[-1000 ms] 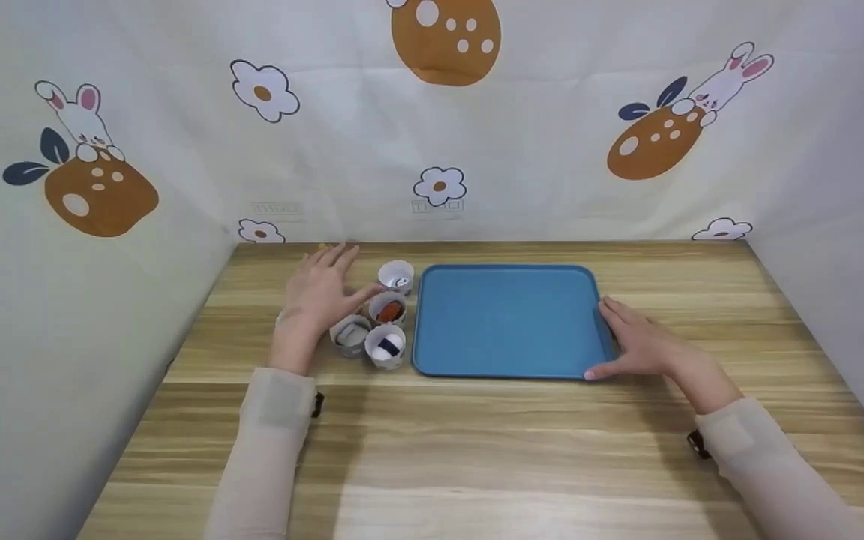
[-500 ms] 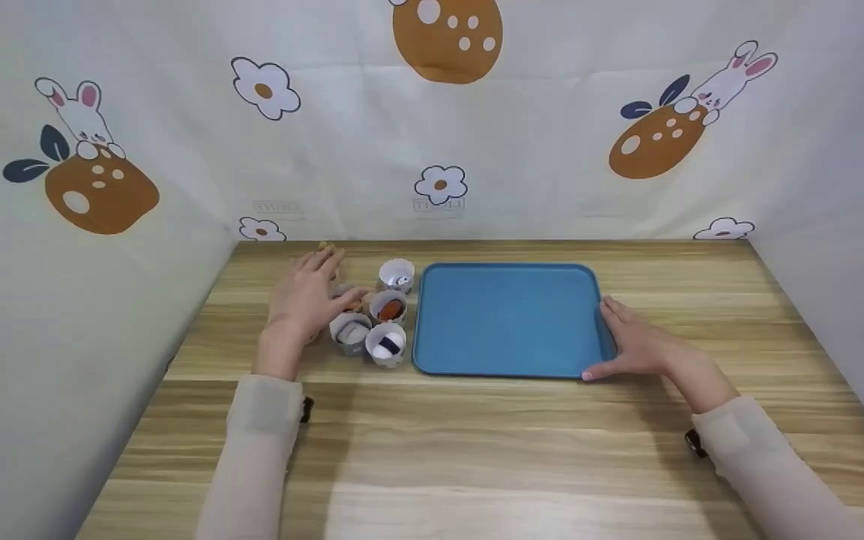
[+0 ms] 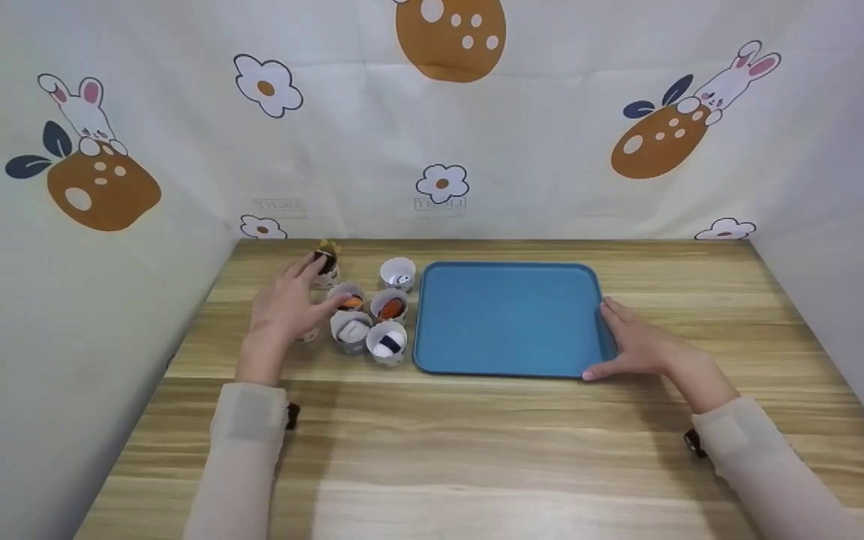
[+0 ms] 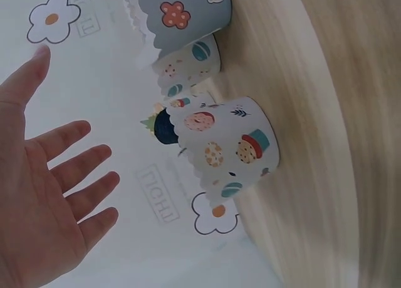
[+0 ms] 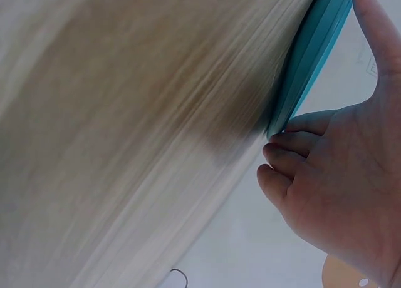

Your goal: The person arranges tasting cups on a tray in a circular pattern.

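- Nearest, a pale scalloped paper cup with a dark-banded white piece inside and a grey scalloped cup with a whitish piece had kept their places left of the tray.
- The right hand had stayed at the right edge of the flat blue rectangular tray, thumb at the near corner, fingers relaxed against the side, not curled round it; it seemed to be steadying the tray, which had not shifted.
- The left hand had drawn leftward off the group, fingers loosely spread, gripping nothing; another pale cup showed partly behind it.
- That move had bared a pale cup with orange contents; whether the thumb touched it could not be told.
- Farthest, a patterned cup with dark and yellow-green contents had come into view by the fingertips, so more of the set seemed within reach.
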The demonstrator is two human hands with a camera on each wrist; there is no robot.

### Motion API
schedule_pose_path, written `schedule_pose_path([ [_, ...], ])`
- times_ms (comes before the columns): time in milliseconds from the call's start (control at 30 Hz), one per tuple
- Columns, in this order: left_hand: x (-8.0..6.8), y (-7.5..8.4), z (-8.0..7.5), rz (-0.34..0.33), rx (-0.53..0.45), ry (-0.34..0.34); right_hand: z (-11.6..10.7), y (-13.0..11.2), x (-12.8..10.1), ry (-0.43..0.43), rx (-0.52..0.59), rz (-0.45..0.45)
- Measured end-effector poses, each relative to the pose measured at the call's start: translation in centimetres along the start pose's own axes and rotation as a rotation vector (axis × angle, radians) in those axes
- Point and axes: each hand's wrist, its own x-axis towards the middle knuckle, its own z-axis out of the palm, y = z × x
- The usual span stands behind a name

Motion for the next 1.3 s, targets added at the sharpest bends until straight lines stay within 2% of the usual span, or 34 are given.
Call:
schedule_pose_path([
  [333, -0.2, -2.5, 0.9, -0.046, -0.237, -0.058, 0.0, -0.1, 0.0, -0.008, 0.006, 0.017],
  [600, -0.5, -3.9, 1.3, -0.071, -0.576, -0.06, -0.2, -0.2, -0.1, -0.013, -0.011, 0.035],
  [700, -0.7, -4.4, 1.5, -0.076, -0.666, -0.079, -0.2, -0.2, -0.1, -0.012, -0.006, 0.033],
  [933, -0.8, -5.7, 2.2, -0.032, -0.761, -0.106, -0.2, -0.2, 0.0, -0.008, -0.008, 0.032],
  [1167, -1.0, -6.5, 2.6, -0.072, -0.818, -0.159, -0.2, -0.4, -0.1, -0.007, -0.001, 0.049],
  [1300, -1.0, -7.0, 3.0, -0.057, -0.834, -0.166, -0.1, -0.4, -0.1, -0.01, -0.005, 0.052],
])
